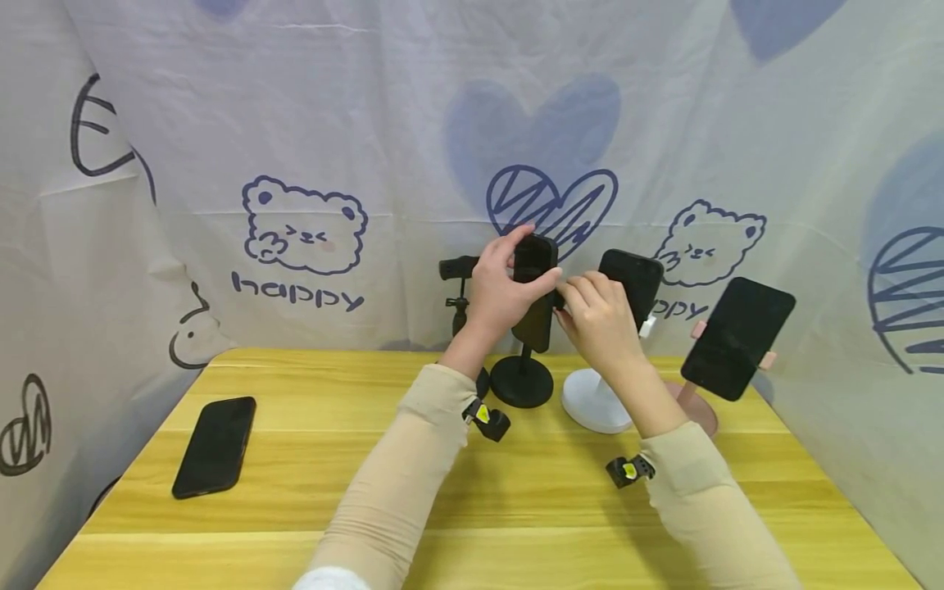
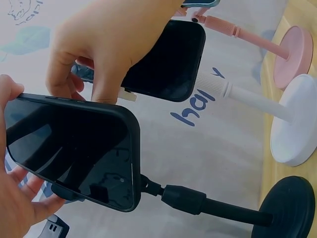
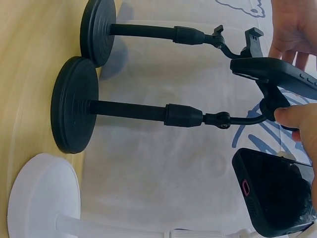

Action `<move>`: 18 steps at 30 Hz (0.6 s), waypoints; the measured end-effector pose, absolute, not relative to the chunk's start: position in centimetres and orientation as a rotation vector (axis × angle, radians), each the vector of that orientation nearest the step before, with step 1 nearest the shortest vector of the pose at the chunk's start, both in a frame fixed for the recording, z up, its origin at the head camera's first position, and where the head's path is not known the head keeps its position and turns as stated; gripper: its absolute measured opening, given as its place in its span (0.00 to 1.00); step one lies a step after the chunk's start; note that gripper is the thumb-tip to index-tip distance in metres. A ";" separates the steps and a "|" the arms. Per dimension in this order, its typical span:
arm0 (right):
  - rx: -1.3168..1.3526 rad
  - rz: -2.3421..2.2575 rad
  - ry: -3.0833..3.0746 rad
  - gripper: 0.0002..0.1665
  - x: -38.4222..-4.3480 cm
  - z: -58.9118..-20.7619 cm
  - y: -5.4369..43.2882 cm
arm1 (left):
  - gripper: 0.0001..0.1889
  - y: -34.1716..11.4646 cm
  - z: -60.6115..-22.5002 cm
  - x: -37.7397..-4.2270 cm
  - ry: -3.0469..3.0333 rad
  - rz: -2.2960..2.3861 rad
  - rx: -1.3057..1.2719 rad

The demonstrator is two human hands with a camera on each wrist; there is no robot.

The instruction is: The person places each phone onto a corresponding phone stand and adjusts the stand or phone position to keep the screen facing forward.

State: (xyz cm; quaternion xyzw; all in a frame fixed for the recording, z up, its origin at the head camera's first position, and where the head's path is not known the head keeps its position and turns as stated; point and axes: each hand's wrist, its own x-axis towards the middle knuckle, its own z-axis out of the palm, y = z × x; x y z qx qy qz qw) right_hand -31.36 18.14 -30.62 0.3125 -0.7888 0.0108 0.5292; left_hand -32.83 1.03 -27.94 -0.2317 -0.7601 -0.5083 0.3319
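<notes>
A black smartphone (image 1: pixel 534 291) stands against the clamp of a black phone stand (image 1: pixel 522 385). My left hand (image 1: pixel 501 287) grips this phone by its edges, fingers on one side and thumb on the other. On the phone's right, my right hand (image 1: pixel 601 315) has its fingers curled at the clamp. In the right wrist view, the right thumb (image 3: pixel 297 116) pinches the clamp's dark arm (image 3: pixel 274 101) behind the phone. The left wrist view shows the phone's dark screen (image 2: pixel 74 148) and the left fingers under its lower edge.
Another black stand (image 1: pixel 459 268) is just left. Rightward are a white stand (image 1: pixel 593 401) holding a phone (image 1: pixel 636 277) and a pink stand (image 1: pixel 704 414) holding a tilted phone (image 1: pixel 740 340). One phone (image 1: pixel 214 447) lies on the wooden table (image 1: pixel 295 508). A printed curtain (image 1: pixel 413 123) hangs behind.
</notes>
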 end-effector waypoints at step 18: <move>0.773 0.081 -1.832 0.17 -31.6 -30.9 18.1 | 0.35 1.6 -28.0 -32.6 -2.009 -1.153 -0.564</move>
